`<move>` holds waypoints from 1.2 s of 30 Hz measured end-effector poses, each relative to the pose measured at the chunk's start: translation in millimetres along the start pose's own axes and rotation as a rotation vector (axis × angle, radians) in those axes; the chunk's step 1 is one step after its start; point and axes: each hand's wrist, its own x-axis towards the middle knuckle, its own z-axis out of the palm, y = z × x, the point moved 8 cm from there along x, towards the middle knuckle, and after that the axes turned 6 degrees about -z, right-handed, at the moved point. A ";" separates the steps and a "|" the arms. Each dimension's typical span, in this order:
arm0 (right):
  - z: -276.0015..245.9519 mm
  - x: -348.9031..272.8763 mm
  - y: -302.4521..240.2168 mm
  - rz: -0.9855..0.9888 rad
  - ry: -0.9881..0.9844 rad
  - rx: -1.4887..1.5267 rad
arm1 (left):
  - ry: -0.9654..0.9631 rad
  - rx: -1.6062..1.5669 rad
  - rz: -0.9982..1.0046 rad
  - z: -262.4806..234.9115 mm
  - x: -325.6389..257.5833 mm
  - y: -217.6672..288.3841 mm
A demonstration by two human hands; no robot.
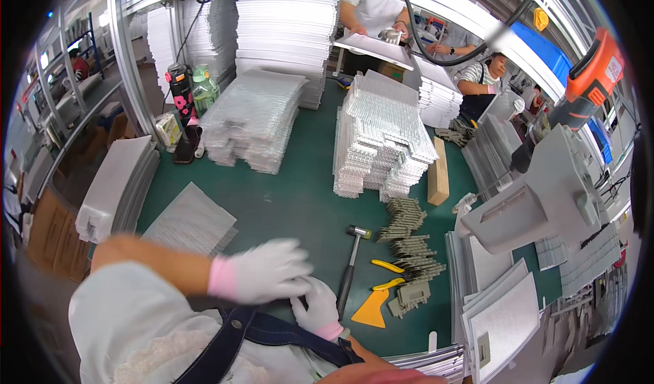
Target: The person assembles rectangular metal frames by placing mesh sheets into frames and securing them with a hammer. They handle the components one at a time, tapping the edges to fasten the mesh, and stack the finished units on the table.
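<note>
Gloved in white, the left hand (269, 271) meets the right hand (317, 308) at the person's front, over the green bench top (286, 207). Some left fingers stretch out, blurred; the right ones bend downward. Whether either grips anything, I cannot tell. Just right of the right hand lies a double-faced mallet (346, 282); perforated sheets (191, 217) lie beyond the left forearm (150, 265).

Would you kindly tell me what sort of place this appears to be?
Probably a factory assembly workshop: stacked mesh panels and a mallet share the green workbench, and co-workers are visible beyond it.
</note>
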 end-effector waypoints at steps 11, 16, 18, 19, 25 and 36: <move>20.7 -2.4 -43.8 -0.244 -0.053 -0.034 | -0.111 -0.081 -0.759 125.5 -222.7 36.1; 48.3 -8.4 -36.5 -0.236 -0.295 -0.066 | -0.076 -0.365 -0.772 135.4 -229.6 9.4; 54.7 -6.5 -32.1 -0.195 -0.368 -0.074 | -0.049 -0.446 -0.806 132.7 -232.7 1.2; 55.7 -6.3 -27.1 -0.171 -0.400 -0.081 | -0.029 -0.487 -0.828 139.3 -230.2 2.6; 57.4 -2.2 -20.1 -0.264 -0.286 -0.051 | -0.013 -0.647 -0.937 136.9 -237.8 1.2; 57.7 0.1 -17.4 -0.141 -0.391 -0.015 | 0.032 -0.801 -0.906 149.5 -252.8 5.9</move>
